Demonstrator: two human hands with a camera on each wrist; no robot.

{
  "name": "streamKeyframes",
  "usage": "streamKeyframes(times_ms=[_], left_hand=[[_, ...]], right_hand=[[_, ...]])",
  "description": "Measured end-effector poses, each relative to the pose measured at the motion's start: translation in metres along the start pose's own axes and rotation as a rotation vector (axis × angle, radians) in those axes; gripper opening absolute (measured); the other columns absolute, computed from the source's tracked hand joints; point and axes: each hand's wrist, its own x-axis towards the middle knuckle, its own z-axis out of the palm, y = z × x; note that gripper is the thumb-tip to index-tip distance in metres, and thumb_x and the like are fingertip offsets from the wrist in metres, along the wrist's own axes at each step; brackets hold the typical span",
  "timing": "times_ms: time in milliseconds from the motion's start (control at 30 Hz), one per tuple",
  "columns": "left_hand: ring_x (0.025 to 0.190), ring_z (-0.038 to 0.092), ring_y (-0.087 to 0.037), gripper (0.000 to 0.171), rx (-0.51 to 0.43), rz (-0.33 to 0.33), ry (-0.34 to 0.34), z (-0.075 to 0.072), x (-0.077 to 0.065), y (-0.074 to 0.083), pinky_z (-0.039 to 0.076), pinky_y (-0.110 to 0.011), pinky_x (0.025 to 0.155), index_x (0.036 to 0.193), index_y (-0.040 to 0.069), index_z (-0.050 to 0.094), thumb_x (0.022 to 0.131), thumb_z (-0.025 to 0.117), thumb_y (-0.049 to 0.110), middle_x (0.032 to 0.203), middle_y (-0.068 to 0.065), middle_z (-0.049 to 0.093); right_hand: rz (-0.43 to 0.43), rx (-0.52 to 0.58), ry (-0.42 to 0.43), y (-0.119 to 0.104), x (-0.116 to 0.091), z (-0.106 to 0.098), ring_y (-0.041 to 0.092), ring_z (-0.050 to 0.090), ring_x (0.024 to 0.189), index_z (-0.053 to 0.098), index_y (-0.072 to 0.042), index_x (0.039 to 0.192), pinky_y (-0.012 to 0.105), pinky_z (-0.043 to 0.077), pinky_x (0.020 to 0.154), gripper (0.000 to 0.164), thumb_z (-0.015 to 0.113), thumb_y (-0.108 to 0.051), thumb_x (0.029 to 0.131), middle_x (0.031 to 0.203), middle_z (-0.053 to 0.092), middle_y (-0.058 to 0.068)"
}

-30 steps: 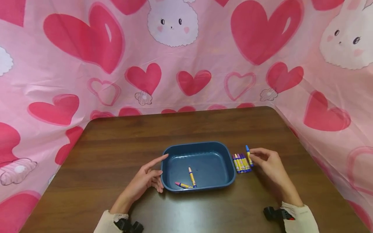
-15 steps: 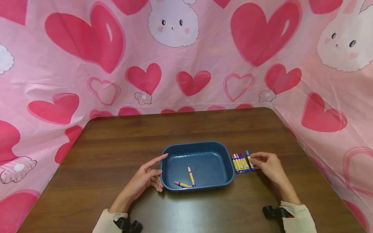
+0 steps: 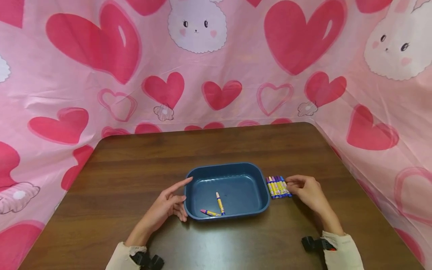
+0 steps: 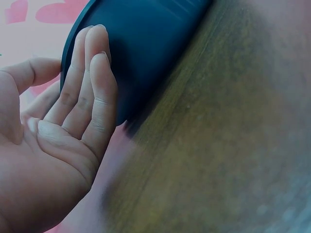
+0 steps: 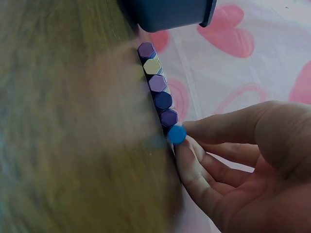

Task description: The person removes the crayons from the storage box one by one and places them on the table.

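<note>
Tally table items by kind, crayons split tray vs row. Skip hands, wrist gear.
Crayons in the tray: 2
Row crayons, counting the blue crayon pinched by the right hand: 6
Tray: 1
Total: 9

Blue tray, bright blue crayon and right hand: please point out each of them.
Blue tray [image 3: 239, 193], head view: bare floor.
Bright blue crayon [image 5: 177, 134], right wrist view: its visible end.
Right hand [image 3: 309, 191], head view: its middle.
</note>
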Motion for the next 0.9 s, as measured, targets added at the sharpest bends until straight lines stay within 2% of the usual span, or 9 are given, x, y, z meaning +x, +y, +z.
streamKeyframes(times_ms=[233,533,700,900], left_hand=[[0.062,0.071,-0.026,0.057,0.001,-0.002,0.013,-0.0023,-0.0016,-0.0006,0.061,-0.045,0.065,0.157,0.016,0.03,0.105,0.05,0.017,0.075,-0.016,0.071],[0.064,0.071,-0.026,0.056,0.013,-0.006,0.01,-0.003,-0.0017,-0.0011,0.061,-0.044,0.066,0.157,0.018,0.03,0.105,0.049,0.018,0.076,-0.016,0.072],[0.064,0.071,-0.026,0.056,0.016,-0.019,0.011,-0.0025,-0.0004,-0.0009,0.061,-0.044,0.067,0.157,0.019,0.031,0.105,0.05,0.019,0.077,-0.016,0.072],[0.066,0.072,-0.026,0.054,0.031,-0.029,0.015,-0.002,0.0006,-0.0003,0.061,-0.043,0.069,0.157,0.022,0.032,0.105,0.05,0.021,0.078,-0.015,0.072]], right_hand=[[-0.05,-0.008,0.038,-0.0027,0.005,0.0051,0.008,0.066,0.071,0.073,0.004,0.099,0.018,0.052,0.061,0.018,0.077,-0.003,0.083,0.086,0.074,0.013],[-0.058,-0.035,0.064,-0.0032,0.0045,0.0083,0.01,0.065,0.071,0.073,0.003,0.098,0.017,0.051,0.06,0.015,0.076,-0.002,0.084,0.083,0.073,0.01],[-0.031,-0.06,0.092,-0.004,0.0017,0.0069,0.008,0.063,0.069,0.074,0.0,0.097,0.02,0.05,0.059,0.013,0.074,-0.008,0.087,0.084,0.074,0.009],[-0.025,-0.116,0.154,-0.0053,-0.0021,0.005,0.014,0.064,0.072,0.076,-0.002,0.097,0.023,0.048,0.061,0.012,0.072,-0.012,0.09,0.084,0.074,0.008]])
